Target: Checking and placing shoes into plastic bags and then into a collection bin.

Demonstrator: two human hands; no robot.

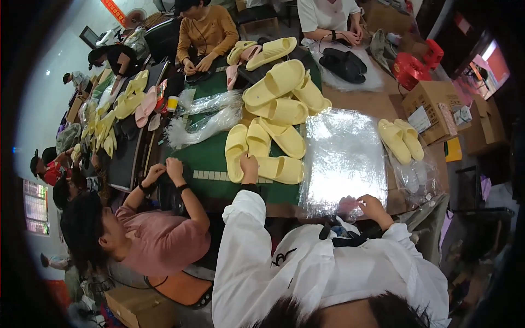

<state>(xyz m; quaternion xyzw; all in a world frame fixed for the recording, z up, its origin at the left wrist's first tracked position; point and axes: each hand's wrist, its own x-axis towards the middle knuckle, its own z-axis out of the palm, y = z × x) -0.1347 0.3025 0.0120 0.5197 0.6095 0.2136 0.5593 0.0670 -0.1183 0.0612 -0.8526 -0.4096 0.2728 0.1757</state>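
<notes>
My left hand [249, 167] is closed at a yellow slipper [235, 145], among several more lying in a loose heap on the green tabletop. Another yellow slipper [284, 170] lies sideways against the right side of that hand. Over the near right corner of a shiny stack of clear plastic bags [343, 147], my right hand [374, 210] has its fingertips pinched together at the film. A pinkish patch shows on the plastic beside those fingertips; whether it is a reflection cannot be made out.
A pair of yellow slippers [402, 141] rests on clear plastic at the right, near a cardboard box [435, 109]. Black slippers [343, 65] lie on plastic farther back. Crumpled clear bags [208, 117] lie left of the heap. A co-worker in pink [164, 240] sits close on my left.
</notes>
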